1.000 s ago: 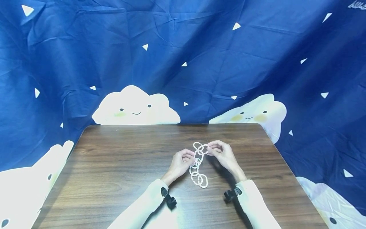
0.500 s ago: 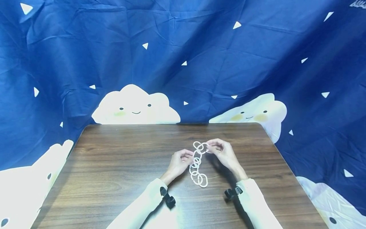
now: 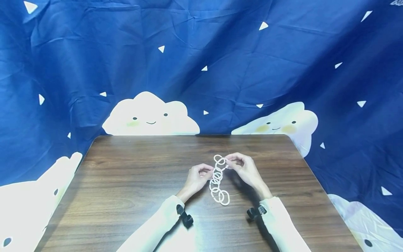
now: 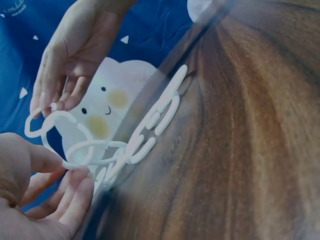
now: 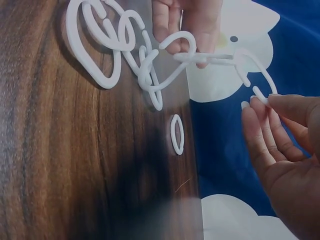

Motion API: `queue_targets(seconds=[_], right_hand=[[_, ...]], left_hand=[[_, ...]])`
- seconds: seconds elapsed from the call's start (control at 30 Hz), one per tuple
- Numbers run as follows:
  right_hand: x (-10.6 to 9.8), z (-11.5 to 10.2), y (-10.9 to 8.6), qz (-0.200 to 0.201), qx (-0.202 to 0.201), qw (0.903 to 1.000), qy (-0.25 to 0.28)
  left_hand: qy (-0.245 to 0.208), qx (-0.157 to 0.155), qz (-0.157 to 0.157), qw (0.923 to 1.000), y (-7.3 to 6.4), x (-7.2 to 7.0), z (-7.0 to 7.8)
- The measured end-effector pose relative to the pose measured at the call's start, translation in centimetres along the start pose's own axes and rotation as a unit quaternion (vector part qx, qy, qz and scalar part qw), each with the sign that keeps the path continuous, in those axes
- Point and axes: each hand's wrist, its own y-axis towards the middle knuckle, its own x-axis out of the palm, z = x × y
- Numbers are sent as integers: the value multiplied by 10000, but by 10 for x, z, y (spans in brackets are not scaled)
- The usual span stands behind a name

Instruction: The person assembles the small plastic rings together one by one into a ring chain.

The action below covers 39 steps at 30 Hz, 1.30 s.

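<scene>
A chain of several white plastic links (image 5: 89,65) hangs between my hands and trails onto the wooden table. My left hand (image 3: 197,178) pinches one link of it between thumb and fingers; in the left wrist view, that link's near end meets the fingertips (image 4: 82,174). Thumb and fingers of my right hand (image 3: 246,170) pinch the end link (image 5: 262,71), which has a gap in its loop close to the fingertips. One separate white link (image 5: 173,134) lies on the table below; in the head view the raised end link overlaps it.
The brown wooden table (image 3: 132,189) reaches back to a blue curtain (image 3: 220,38) printed with clouds and triangles. Black wrist cameras (image 3: 187,220) are strapped over both white sleeves.
My right hand has shifted slightly left, bringing the end link over toward the loose link and the rest of the chain. My left hand keeps its pinch, nearly still.
</scene>
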Motion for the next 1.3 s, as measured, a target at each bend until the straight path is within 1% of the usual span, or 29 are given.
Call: queue_targets(seconds=[0.13, 0.27, 0.37, 0.43, 0.5, 0.63, 0.87, 1.07, 1.3], right_hand=[[1, 1, 1, 12, -80, 9998, -167], [3, 1, 1, -12, -105, 9995, -296], [4, 0, 1, -56, -143, 9992, -360], [4, 0, 1, -76, -189, 9990, -393], [5, 1, 2, -95, -238, 9988, -415], [5, 2, 2, -101, -276, 9986, -445], [7, 3, 6, -162, -267, 9985, -439], [10, 4, 9, -347, -267, 9978, -492], [11, 5, 14, -576, -317, 9965, -514]], left_hand=[[93, 76, 148, 9998, 2, -1, 1], [221, 272, 291, 9990, 4, -1, 5], [107, 424, 310, 9986, 5, -1, 8], [-24, 468, 279, 9985, 5, 0, 10], [-164, 469, 241, 9985, 6, 1, 12], [-223, 497, 258, 9982, 6, 1, 15], [-64, 473, 312, 9984, 8, 0, 17], [-27, 497, 309, 9983, 9, -2, 17], [52, 396, 353, 9986, 8, -5, 15]])
